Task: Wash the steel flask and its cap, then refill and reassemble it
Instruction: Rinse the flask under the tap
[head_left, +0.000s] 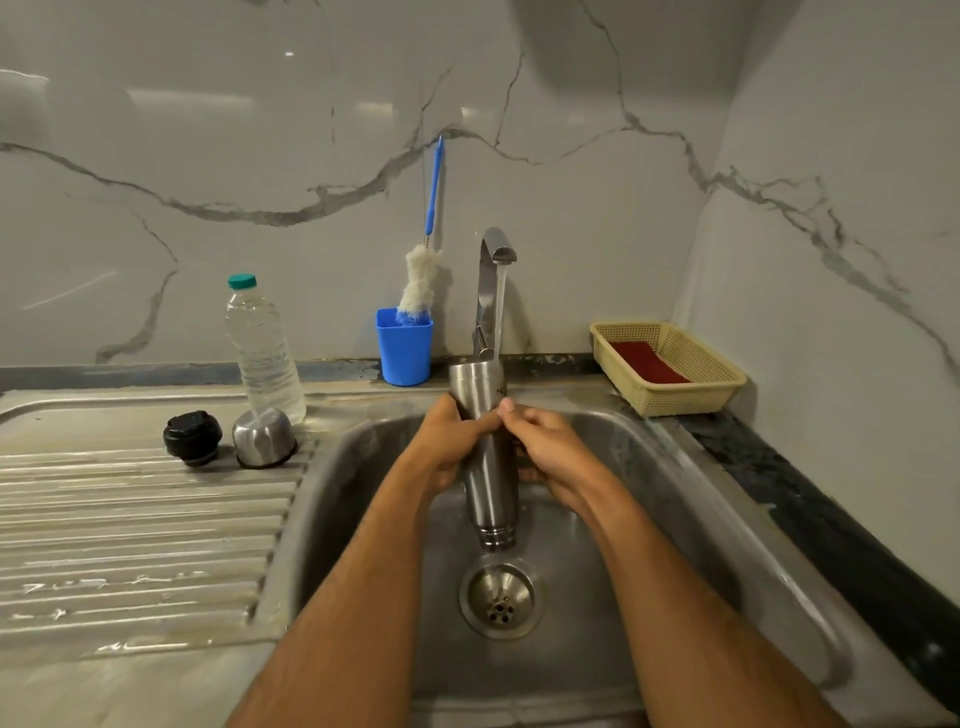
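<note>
1. Nearest us, the sink; its drain sits directly below the steel flask.
2. We hold the flask upside down over the basin: long axis near vertical, mouth end toward the drain, base up and tilted slightly away from us.
3. Both hands are clamped on the flask body at about the same height. Left hand wraps it from the left; right hand grips from the right, thumb across the front. Neither is clearly nearer.
4. Just beyond, the tap runs; its stream lands on the upturned base.
5. Left on the bench, well apart from the hands: steel cap, black stopper, water bottle.
6. Our judgement: filling needs the mouth turned up under the stream.
</note>
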